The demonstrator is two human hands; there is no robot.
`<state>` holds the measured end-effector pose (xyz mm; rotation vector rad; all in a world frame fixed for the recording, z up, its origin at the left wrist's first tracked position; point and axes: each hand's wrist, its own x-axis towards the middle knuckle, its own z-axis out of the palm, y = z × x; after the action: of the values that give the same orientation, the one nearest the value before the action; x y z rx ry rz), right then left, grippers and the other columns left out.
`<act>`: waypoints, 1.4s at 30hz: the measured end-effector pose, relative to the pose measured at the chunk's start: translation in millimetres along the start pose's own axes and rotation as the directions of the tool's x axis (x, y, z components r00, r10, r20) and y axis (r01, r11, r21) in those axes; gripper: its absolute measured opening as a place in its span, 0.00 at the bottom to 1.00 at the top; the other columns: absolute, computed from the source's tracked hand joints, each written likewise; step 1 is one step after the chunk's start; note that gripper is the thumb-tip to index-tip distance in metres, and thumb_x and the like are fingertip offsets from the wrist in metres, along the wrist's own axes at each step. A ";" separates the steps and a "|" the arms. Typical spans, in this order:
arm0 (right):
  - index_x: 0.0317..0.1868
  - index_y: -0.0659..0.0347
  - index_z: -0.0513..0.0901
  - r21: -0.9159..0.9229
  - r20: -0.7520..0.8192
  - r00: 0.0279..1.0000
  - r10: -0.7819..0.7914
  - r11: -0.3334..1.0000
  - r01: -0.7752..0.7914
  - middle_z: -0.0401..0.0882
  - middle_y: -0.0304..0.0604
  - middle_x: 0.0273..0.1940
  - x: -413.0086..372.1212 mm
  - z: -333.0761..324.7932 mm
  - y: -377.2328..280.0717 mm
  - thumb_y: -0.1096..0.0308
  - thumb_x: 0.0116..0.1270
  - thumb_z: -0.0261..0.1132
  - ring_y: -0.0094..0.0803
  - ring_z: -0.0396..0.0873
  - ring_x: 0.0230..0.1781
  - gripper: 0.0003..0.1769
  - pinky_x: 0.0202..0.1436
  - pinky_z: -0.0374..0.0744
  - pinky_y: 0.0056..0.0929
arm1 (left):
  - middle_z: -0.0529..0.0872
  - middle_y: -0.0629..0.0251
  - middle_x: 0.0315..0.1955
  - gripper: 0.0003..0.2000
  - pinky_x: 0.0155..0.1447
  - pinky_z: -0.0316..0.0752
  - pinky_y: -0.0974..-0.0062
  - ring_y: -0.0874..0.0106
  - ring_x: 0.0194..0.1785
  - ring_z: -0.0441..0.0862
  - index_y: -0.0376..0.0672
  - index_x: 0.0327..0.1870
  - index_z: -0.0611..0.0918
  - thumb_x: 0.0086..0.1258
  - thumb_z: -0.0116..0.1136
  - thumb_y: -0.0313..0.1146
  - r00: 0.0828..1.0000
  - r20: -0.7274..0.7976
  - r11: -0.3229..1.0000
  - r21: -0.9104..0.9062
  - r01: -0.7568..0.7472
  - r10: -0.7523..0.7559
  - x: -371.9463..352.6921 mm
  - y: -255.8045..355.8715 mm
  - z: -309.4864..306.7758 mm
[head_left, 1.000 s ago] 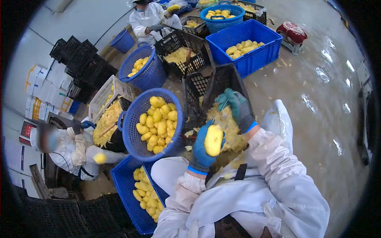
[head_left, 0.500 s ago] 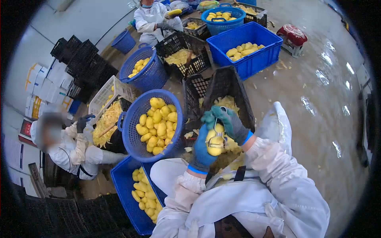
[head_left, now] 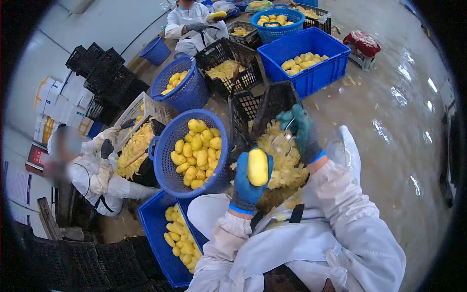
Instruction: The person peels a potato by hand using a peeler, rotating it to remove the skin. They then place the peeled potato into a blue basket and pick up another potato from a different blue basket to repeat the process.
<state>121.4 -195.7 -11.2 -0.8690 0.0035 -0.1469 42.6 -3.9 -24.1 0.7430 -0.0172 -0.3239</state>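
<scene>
A peeled yellow potato [head_left: 258, 167] lies in my left hand [head_left: 247, 187], which wears a blue glove with its fingers wrapped round it. To the right and a little higher, my right hand [head_left: 302, 131] in a green-grey glove is closed on a metal peeler [head_left: 283, 143]. The peeler is apart from the potato. Below both hands, pale peelings [head_left: 279, 160] fill a black crate [head_left: 277, 100]. Left of my hands stands a blue round basket [head_left: 163, 168] holding several peeled potatoes.
At the lower left is a blue bin [head_left: 154, 238] with peeled potatoes. Ahead stand a blue rectangular bin [head_left: 311, 80], a black crate [head_left: 250, 73] and more baskets. Two people in white sit nearby, one at the left [head_left: 92, 170], one at the top [head_left: 187, 27].
My right hand with the peeler has moved away from the potato, up and to the right. The potato now stands more upright in my left hand. The view has shifted slightly.
</scene>
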 end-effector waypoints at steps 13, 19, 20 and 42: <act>0.38 0.61 0.79 0.076 0.197 0.966 0.166 0.980 -0.184 0.83 0.43 0.37 -34.2 11.2 30.4 0.50 0.73 0.55 0.29 0.81 0.38 0.21 0.50 0.79 0.33 | 0.79 0.54 0.52 0.31 0.55 0.76 0.71 0.65 0.53 0.79 0.36 0.65 0.67 0.60 0.67 0.24 0.997 -0.046 0.970 -0.237 0.057 -0.070 -2.3 -1.0 30.8; 0.44 0.60 0.77 -0.076 0.181 0.983 0.044 0.997 -0.031 0.83 0.44 0.41 -31.0 10.2 21.4 0.55 0.74 0.55 0.32 0.80 0.38 0.16 0.49 0.79 0.33 | 0.81 0.59 0.47 0.28 0.48 0.79 0.73 0.74 0.47 0.80 0.36 0.63 0.69 0.61 0.64 0.21 0.907 0.279 0.440 0.804 -0.401 0.317 -13.3 3.5 40.6; 0.45 0.60 0.76 0.064 0.135 0.973 0.185 0.979 -0.195 0.83 0.44 0.41 -23.9 5.5 30.0 0.57 0.74 0.54 0.32 0.80 0.38 0.14 0.48 0.79 0.32 | 0.80 0.60 0.47 0.24 0.49 0.78 0.73 0.73 0.48 0.79 0.36 0.62 0.69 0.65 0.61 0.23 0.922 0.251 0.350 0.869 -0.349 0.296 -6.0 -13.8 12.0; 0.39 0.66 0.81 -0.097 0.019 0.994 0.104 0.990 -0.101 0.83 0.45 0.32 -3.4 -3.6 -14.3 0.46 0.72 0.53 0.28 0.80 0.29 0.27 0.37 0.78 0.26 | 0.76 0.59 0.55 0.28 0.55 0.78 0.68 0.69 0.53 0.78 0.41 0.69 0.64 0.71 0.53 0.40 0.971 0.030 0.971 0.004 0.237 -0.237 -20.4 8.7 23.2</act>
<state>116.0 -207.1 -2.8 -0.9644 0.0325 -0.0401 22.7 -7.2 0.8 0.7415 0.0440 -0.5633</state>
